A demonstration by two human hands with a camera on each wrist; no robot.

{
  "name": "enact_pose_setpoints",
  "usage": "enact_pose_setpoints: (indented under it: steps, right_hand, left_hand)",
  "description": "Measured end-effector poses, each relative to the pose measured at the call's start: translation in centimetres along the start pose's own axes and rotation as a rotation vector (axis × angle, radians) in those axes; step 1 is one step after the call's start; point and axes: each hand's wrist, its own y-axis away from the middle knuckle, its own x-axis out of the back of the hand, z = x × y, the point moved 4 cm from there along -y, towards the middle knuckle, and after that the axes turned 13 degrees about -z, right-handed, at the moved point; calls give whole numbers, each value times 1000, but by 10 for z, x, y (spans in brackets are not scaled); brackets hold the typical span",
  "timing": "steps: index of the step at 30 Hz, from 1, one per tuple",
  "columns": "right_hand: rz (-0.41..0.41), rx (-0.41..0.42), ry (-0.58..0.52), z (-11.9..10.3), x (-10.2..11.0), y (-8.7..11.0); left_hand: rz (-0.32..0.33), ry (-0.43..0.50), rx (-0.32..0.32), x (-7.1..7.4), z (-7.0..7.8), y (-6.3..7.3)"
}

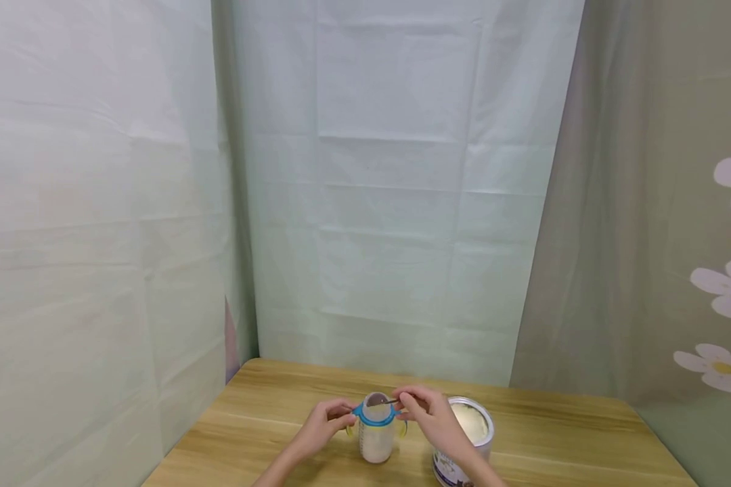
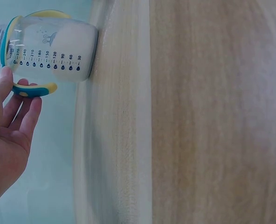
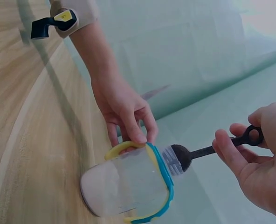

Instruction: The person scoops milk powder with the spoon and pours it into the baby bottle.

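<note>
A clear baby bottle (image 1: pixel 376 443) with a blue and yellow two-handled collar stands upright on the table, its mouth uncapped. Whitish contents fill its lower part, beside printed measuring marks. My left hand (image 1: pixel 323 426) pinches one side handle (image 2: pixel 33 89) between thumb and fingers. In my right hand (image 3: pixel 259 172) is a dark spoon (image 3: pixel 203 152) with a ring at its handle's end, gripped by the fingers. The spoon's bowl (image 3: pixel 181 157) is at the bottle's mouth; whether it carries anything cannot be made out.
An open tin (image 1: pixel 489 433) of pale cream powder stands right of the bottle, partly behind my right forearm. The wooden table (image 1: pixel 560 433) ends at pale hanging curtains (image 1: pixel 396 270) behind and at both sides.
</note>
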Motion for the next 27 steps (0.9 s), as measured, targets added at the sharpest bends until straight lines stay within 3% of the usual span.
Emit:
enact_pose_setpoints:
  steps: [7,17,27]
  right_hand:
    - [9,-2,14,-2,7,2]
    - [2,29,47,-3,10,4]
    - [167,-31,-81,3,22,5]
  left_hand:
    - [-5,-24,9,0,5,0]
    - [-9,-24,-4,2,1,1]
    - [-15,3,-15,0,3,1]
